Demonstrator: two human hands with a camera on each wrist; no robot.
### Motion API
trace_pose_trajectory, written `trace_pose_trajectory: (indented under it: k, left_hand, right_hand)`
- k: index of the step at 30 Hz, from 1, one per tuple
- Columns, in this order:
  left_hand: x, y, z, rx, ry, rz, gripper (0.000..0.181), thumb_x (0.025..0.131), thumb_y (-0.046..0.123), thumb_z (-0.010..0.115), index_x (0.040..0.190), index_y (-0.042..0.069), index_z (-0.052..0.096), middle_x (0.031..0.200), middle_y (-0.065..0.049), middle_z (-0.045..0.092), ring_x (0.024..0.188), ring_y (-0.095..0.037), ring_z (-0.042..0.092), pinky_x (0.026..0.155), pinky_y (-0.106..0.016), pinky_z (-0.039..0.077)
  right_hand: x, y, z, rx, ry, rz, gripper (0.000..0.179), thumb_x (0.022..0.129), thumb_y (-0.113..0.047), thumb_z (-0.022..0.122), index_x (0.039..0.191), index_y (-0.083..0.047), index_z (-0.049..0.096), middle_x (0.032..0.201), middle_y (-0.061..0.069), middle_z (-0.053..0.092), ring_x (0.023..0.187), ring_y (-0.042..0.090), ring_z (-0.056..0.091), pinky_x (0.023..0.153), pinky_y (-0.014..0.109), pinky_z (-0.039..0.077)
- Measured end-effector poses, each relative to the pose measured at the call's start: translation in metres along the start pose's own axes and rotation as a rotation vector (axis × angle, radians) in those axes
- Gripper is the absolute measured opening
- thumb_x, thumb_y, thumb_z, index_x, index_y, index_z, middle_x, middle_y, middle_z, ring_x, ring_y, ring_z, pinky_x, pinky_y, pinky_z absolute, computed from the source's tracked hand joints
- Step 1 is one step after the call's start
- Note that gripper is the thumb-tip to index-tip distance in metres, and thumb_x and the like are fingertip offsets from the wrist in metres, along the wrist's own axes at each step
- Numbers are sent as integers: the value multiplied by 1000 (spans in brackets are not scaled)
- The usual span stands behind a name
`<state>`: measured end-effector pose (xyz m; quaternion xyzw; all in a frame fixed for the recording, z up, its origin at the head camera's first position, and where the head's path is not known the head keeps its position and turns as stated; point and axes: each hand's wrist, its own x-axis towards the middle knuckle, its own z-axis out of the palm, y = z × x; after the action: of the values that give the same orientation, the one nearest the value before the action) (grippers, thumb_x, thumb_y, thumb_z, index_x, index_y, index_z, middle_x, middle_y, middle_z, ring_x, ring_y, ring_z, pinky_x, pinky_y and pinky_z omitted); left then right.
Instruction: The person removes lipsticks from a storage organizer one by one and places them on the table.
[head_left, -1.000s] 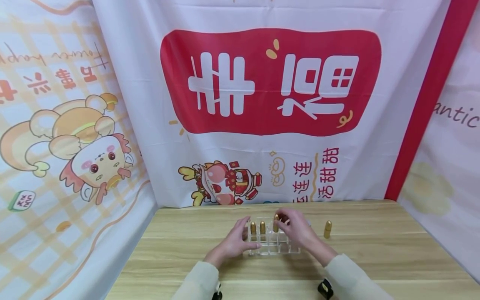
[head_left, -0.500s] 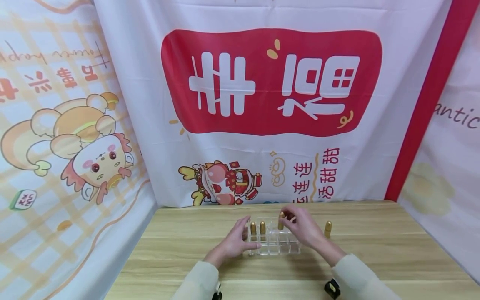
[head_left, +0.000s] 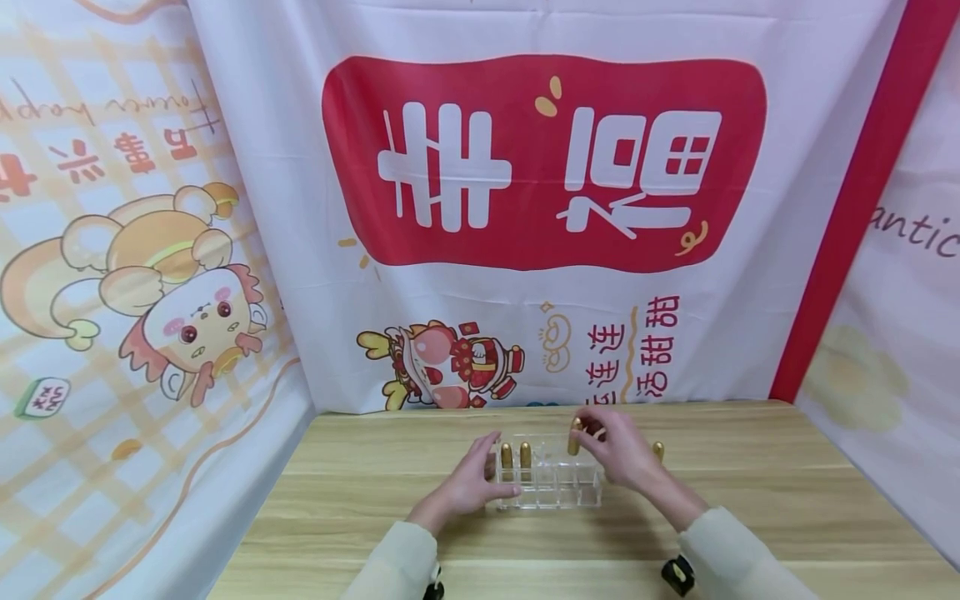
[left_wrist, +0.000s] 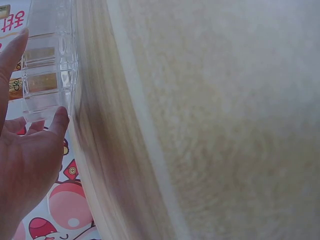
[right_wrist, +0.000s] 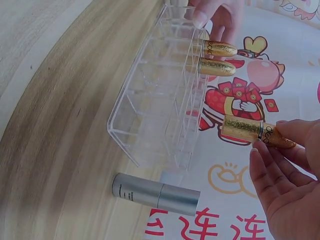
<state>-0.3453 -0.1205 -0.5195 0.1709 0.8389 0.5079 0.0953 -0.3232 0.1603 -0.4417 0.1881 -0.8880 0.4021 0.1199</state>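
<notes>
A clear lipstick organizer (head_left: 547,497) with compartments stands on the table. My left hand (head_left: 468,483) grips its left end, thumb at the front and fingers round the side; the left wrist view shows the thumb at its edge. Two gold lipsticks (head_left: 516,455) stand upright in back compartments at that end. My right hand (head_left: 618,450) pinches another gold lipstick (right_wrist: 245,129) between thumb and fingers. In the head view it is upright over the back right part of the organizer; in the right wrist view it is apart from the organizer.
A silver tube (right_wrist: 155,193) stands beside the organizer's right end in the right wrist view. Further right is one more gold lipstick (head_left: 658,451), partly covered by my right arm. Behind the wooden table (head_left: 360,500) hangs a printed cloth (head_left: 442,292).
My right hand has moved to the right along the organizer's back row with the gold lipstick, now covering part of the lipstick at the far right. My left hand has stayed in place.
</notes>
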Motion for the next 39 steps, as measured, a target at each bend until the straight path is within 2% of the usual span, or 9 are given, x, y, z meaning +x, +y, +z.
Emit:
trace_pose_trajectory:
  k: [10,23,31,39]
  left_hand:
    - [-1,0,0,-3,3,-9,108,80,33,88,164,18,21,166,-17,25,143,-42,42,117,-53,40]
    - [0,-2,0,-7,0,-5,108,79,32,88,164,19,21,165,-16,27,143,-42,42,117,-54,39]
    - [0,-2,0,-9,-2,-3,108,79,32,88,164,19,21,166,-16,25,144,-42,41,118,-55,39]
    - [1,-2,0,-13,-1,-3,108,80,30,88,164,19,21,166,-17,25,143,-42,41,117,-54,39]
  right_hand:
    - [-1,2,-7,-19,25,-14,14,90,-4,76,102,-9,71,89,-3,69,82,12,65,71,23,61]
    - [-4,8,-19,-34,8,4,13,92,-6,73,103,-13,71,91,0,70,83,13,64,73,23,59]
    - [-5,10,-25,-48,18,3,16,93,-7,73,109,-7,71,92,0,70,84,13,64,73,23,59]
    - [-7,17,-27,-41,42,-7,17,92,-6,74,109,-6,71,90,-1,70,82,14,65,71,24,60]
